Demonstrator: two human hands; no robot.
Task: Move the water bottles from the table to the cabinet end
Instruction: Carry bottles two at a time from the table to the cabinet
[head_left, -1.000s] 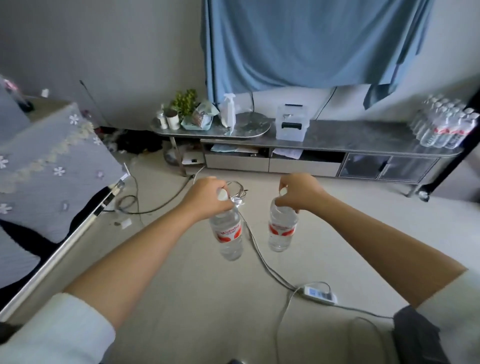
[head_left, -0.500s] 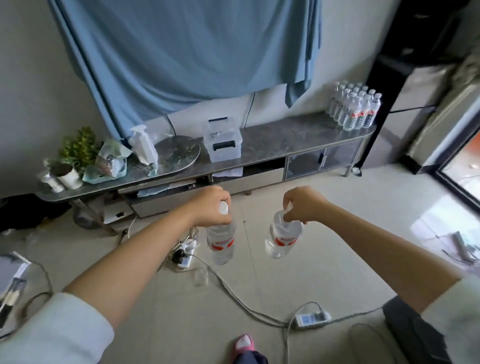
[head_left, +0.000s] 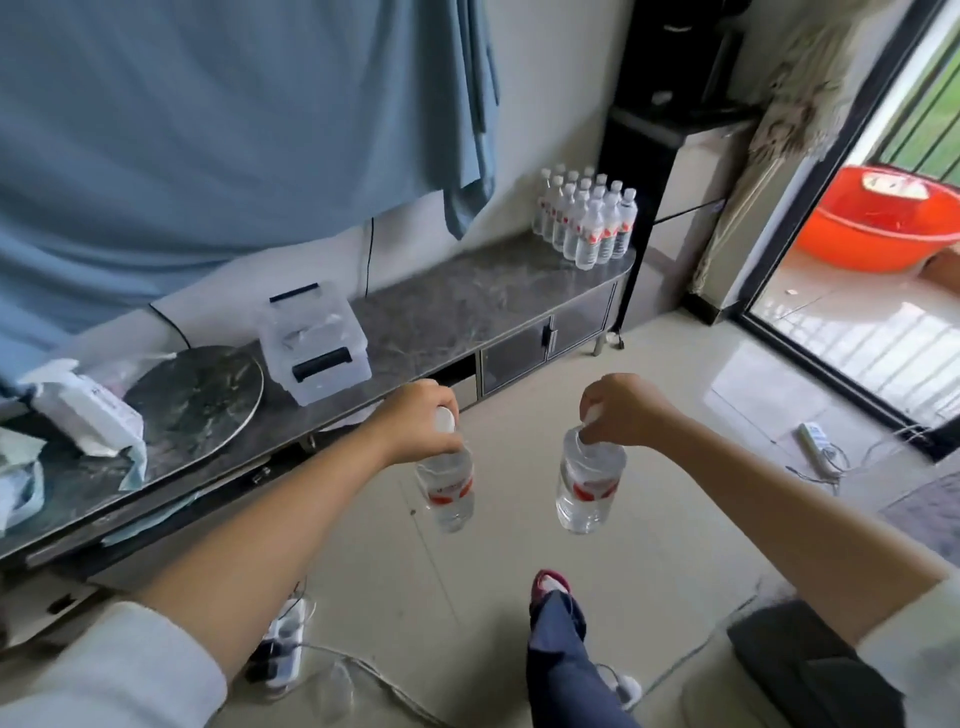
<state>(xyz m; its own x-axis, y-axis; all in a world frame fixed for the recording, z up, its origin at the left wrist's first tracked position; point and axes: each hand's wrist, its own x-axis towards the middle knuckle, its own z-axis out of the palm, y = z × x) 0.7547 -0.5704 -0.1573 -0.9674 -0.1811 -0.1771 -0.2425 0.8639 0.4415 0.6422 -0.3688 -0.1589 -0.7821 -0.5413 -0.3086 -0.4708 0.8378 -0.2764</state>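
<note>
Hanging from each grip (head_left: 422, 422) (head_left: 623, 410), water bottles (head_left: 448, 486) (head_left: 588, 486), necks pinched

I hold one water bottle (head_left: 448, 488) in my left hand (head_left: 421, 420), another bottle (head_left: 587, 488) in my right hand (head_left: 621, 410). The cabinet (head_left: 467, 301) stands ahead; a bottle group (head_left: 587, 221) is on its right end, a storage box (head_left: 314, 343) further left.

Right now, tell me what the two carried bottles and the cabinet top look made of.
Left bottle and right bottle: clear thin plastic, glossy; floor shows through. Cabinet top: dark grey veined slab, likely marble or stone-look laminate, semi-gloss.
</note>
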